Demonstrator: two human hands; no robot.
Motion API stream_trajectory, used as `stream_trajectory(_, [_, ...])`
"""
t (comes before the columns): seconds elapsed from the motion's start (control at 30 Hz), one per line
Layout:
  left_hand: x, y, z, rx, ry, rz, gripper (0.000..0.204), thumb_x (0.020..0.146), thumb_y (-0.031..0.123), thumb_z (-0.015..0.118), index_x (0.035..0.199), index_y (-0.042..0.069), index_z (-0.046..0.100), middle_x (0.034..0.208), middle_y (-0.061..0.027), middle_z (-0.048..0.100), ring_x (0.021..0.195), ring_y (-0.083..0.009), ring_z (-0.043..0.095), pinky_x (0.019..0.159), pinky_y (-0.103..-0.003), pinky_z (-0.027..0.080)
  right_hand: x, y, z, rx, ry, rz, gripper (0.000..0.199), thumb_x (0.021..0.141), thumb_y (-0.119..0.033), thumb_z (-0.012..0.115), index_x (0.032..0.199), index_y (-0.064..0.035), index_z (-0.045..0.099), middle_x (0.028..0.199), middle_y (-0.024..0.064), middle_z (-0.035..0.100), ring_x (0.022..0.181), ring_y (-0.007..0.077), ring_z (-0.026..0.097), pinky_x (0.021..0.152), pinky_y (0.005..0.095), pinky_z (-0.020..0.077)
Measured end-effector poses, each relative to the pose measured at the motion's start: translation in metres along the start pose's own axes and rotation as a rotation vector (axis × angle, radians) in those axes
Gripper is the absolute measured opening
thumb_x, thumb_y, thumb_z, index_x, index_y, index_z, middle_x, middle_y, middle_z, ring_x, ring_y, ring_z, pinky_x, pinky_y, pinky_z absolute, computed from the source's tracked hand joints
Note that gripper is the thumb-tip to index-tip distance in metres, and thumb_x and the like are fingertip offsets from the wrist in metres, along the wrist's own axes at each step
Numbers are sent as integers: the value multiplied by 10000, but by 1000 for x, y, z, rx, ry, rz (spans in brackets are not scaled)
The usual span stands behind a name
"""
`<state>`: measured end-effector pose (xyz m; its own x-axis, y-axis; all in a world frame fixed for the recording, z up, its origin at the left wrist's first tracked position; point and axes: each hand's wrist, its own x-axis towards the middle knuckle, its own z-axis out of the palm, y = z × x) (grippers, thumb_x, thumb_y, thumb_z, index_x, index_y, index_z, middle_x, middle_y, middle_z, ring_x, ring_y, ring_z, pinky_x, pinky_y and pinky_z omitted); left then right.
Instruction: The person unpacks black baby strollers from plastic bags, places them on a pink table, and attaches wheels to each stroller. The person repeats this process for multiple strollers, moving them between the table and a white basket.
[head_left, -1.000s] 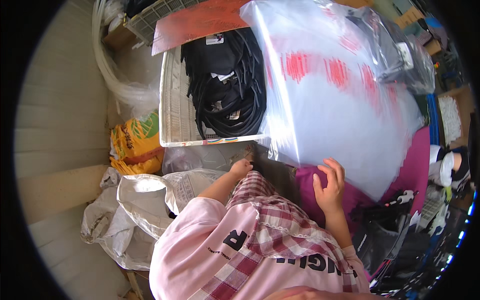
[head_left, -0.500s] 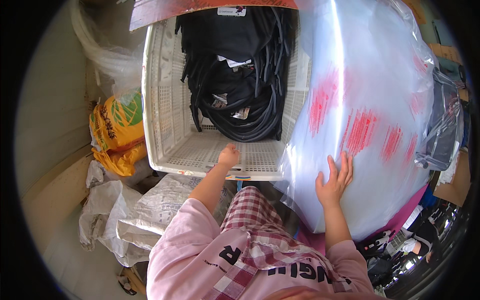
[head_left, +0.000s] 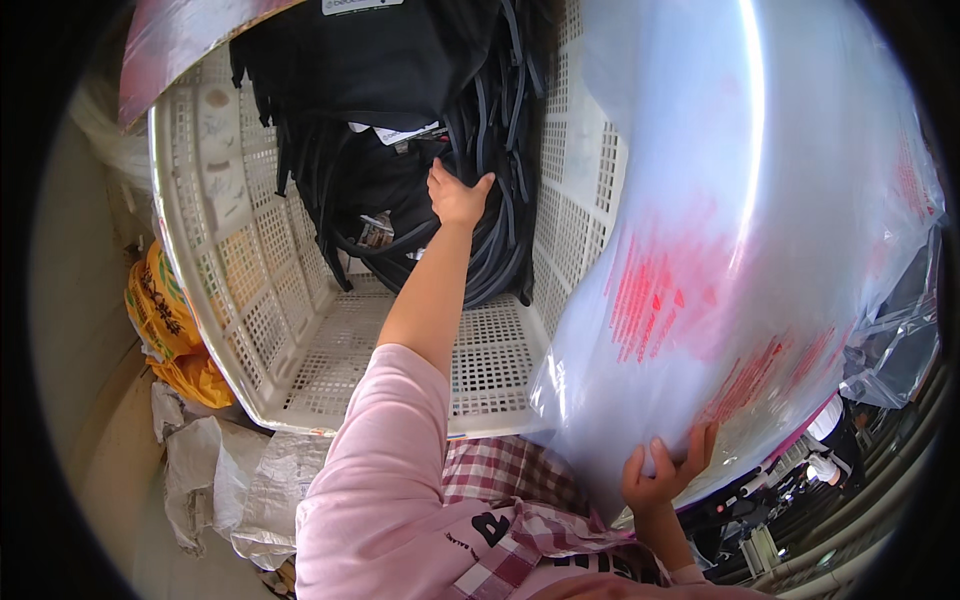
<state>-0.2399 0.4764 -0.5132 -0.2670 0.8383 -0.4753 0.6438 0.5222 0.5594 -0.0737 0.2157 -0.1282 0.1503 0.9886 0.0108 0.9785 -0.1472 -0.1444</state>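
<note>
My left hand [head_left: 458, 198] reaches down into a white mesh-sided plastic crate [head_left: 500, 405]. Its thumb and fingers are apart, and it is over a pile of black fabric items [head_left: 370, 70] with long dark straps or cords. I cannot tell whether the fingertips touch them. White labels [head_left: 408, 132] show on the pile, along with a small clear packet [head_left: 376, 230]. My right hand [head_left: 668, 478] lies with fingers spread on the near edge of a large stack of clear plastic bags or sheets [head_left: 680, 230] with red print.
A reddish cardboard flap [head_left: 180, 45] hangs over the crate's far left corner. Yellow sacks [head_left: 170, 330] and pale woven sacks [head_left: 260, 480] lie to the left beside the wall. Black goods in clear wrap [head_left: 895, 340] sit at the right. Another person [head_left: 835, 445] is farther off.
My left hand has moved from the crate's near side forward over the black pile. The view has shifted closer, and my right hand remains on the plastic, now at its near edge.
</note>
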Motion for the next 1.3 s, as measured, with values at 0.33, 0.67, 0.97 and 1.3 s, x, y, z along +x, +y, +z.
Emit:
stream_trajectory(0.33, [75, 43, 79, -59, -23, -314, 1022, 615, 393, 853, 1348, -57, 301, 1213, -261, 559, 1135, -376, 558, 972, -398, 451, -15, 12, 3, 32, 13, 22, 354, 810, -145, 543, 1124, -308, 524, 1394, 200, 328, 1296, 547, 256, 1013, 673, 264])
stream_trajectory(0.67, [56, 22, 35, 17, -79, -65, 647, 670, 297, 739, 1159, -82, 550, 1064, -285, 635, 1038, -403, 610, 925, -411, 476, -5, 15, -5, 67, -29, 20, 317, 787, -126, 547, 1077, -254, 551, 1333, 230, 392, 1274, 538, 291, 1012, 646, 285])
stream_trajectory(0.97, [-50, -6, -124, -130, -348, -49, 471, 642, 198, 722, 1010, -72, 606, 973, -251, 666, 954, -379, 643, 844, -404, 495, 38, 6, -13, 60, 77, -70, 376, 724, -108, 613, 1096, -159, 583, 1372, 211, 437, 1305, 434, 363, 1050, 525, 286])
stream_trajectory(1.3, [-284, -47, -290, -279, -623, -34, 437, 658, 149, 742, 1023, -62, 628, 882, -126, 662, 804, -215, 630, 778, -336, 489, 24, 2, -24, 111, 193, -62, 387, 715, -94, 650, 1092, -164, 605, 1427, 119, 398, 1343, 326, 353, 1067, 491, 271])
